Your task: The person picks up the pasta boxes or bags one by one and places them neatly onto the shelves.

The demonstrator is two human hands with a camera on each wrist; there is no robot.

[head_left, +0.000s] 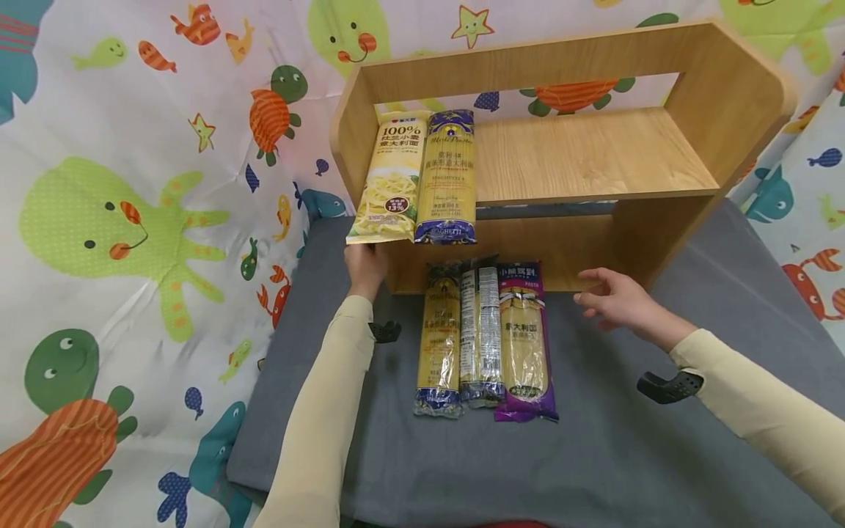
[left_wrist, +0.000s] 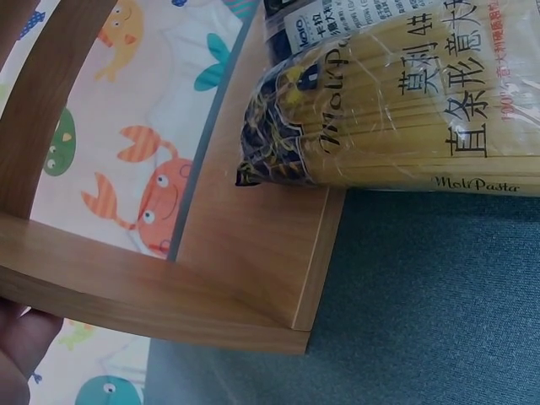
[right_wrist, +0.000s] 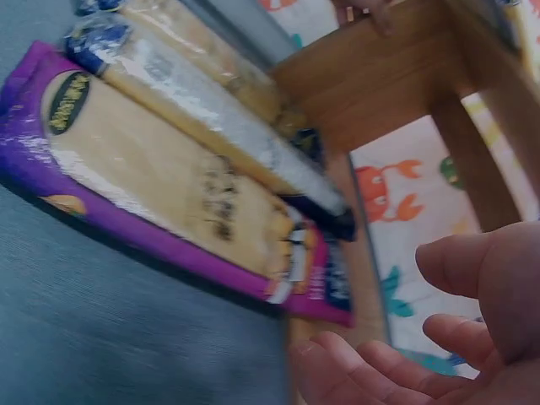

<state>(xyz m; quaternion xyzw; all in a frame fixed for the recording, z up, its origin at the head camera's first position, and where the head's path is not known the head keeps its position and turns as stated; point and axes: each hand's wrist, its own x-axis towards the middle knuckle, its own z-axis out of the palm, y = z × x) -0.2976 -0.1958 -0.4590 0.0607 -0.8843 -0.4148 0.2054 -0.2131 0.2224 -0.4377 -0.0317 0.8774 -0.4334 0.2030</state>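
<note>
My left hand grips the left side panel of a wooden shelf, below the upper board. Its fingertips show over the panel edge in the right wrist view. Held out near the shelf's lower right front, my right hand has nothing between its loosely spread fingers. Three pasta packs lie on the grey cloth in front of the shelf: a yellow spaghetti pack, one with a white printed label and a purple-edged one. Their top ends reach the shelf's lower front.
Two more pasta packs, one cream-yellow and one blue-ended, sit side by side on the upper board's left end, jutting past its front edge. A grey cloth covers the table. Curtains with printed sea animals hang around it.
</note>
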